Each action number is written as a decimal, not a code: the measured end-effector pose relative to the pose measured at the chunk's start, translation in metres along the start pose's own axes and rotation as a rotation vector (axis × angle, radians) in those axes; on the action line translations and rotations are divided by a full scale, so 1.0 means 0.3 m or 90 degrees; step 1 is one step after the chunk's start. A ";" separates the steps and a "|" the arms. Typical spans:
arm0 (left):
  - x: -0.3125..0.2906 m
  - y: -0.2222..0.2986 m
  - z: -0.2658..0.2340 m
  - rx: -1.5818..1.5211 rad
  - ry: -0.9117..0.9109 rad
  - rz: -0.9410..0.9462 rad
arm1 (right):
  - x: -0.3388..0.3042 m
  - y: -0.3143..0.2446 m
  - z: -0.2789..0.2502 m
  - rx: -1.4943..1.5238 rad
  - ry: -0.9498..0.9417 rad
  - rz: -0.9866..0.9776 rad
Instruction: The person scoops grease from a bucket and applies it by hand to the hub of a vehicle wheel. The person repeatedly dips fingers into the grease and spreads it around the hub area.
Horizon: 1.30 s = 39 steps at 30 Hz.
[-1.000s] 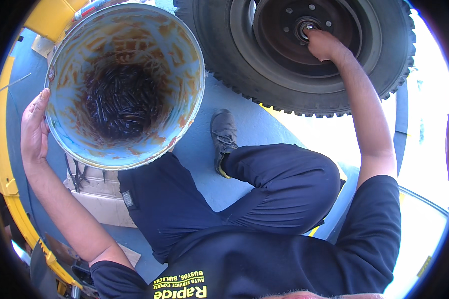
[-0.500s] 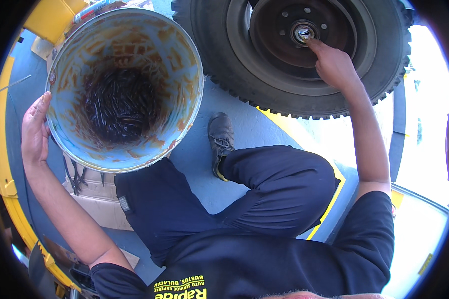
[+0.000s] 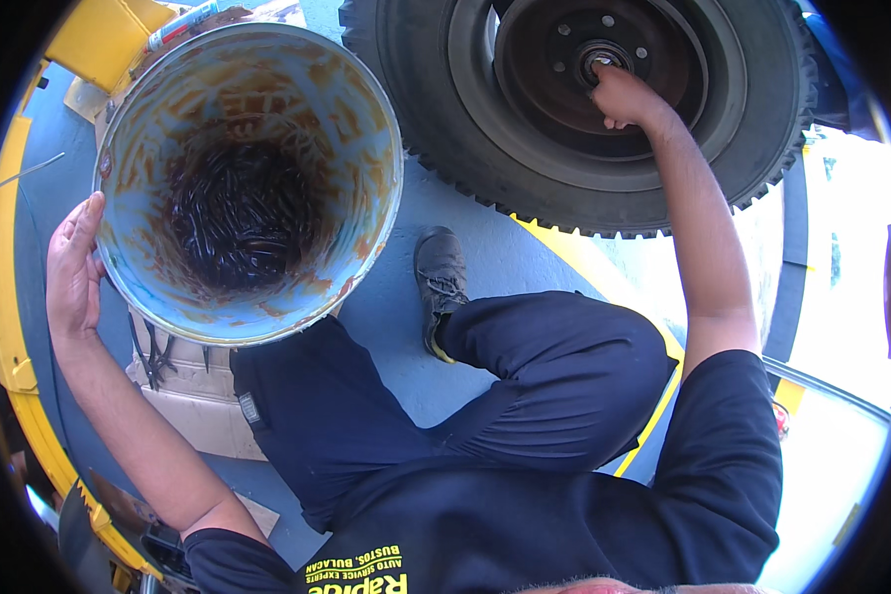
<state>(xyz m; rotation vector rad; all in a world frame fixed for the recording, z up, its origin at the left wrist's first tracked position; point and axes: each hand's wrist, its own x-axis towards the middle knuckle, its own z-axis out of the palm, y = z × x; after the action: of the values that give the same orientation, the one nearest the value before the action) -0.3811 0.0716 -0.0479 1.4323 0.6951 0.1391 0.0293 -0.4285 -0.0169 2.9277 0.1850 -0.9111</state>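
Currently working between a big round bucket (image 3: pixel 361 213) at the far left and a heavy wheel (image 3: pixel 554 114) at the far right. Seeing pale blue on the bucket's inside wall, streaked all over with brown smears, and dark, glossy grease (image 3: pixel 243 213) heaped in ridges at the bottom. Noticing also a small brown blob on the left of the rim. Finding chunky black tread around the edge of the tyre (image 3: pixel 416 109), dull grey metal inside it, then a dark brown middle with a few pale bolts (image 3: pixel 642 53) set around a small ringed hub (image 3: pixel 586 53).

Holding the left hand (image 3: pixel 74 277) about half open against the bucket's left side, thumb up at the rim, other fingers bent along the outer wall. Touching the bucket for certain, but cannot tell how firmly, with some fingertips out of sight.

Reaching far right with the right hand (image 3: pixel 629 99), one finger at the middle of the hub, the others curled loosely in. Cannot tell about having anything pinched there, with the fingertip hidden.

Wearing a black shirt (image 3: pixel 544 525), dark trousers (image 3: pixel 564 381) and a grey shoe (image 3: pixel 441 272), set down on the blue floor (image 3: pixel 406 356). Seeing also pale cardboard (image 3: pixel 198 401) just on the near side of the bucket, with thin black strips (image 3: pixel 153 358) on it.
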 end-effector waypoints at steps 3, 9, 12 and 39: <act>-0.001 -0.001 -0.002 0.006 0.004 0.003 | -0.026 -0.026 -0.018 -0.030 0.001 -0.004; 0.007 -0.003 -0.004 0.017 -0.003 0.010 | 0.029 0.180 0.029 -0.443 0.287 -0.329; 0.019 -0.012 0.011 0.007 -0.008 0.008 | -0.105 0.124 0.002 -0.637 0.290 -0.279; -0.220 0.033 0.334 0.211 -0.012 0.115 | -0.072 -0.958 1.003 -0.468 -0.112 -0.665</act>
<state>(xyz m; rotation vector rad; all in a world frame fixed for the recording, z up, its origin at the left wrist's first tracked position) -0.3792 -0.0448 -0.0171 1.8128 0.5904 0.1550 -0.1959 -0.1767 -0.2606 1.9300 1.6936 -0.8630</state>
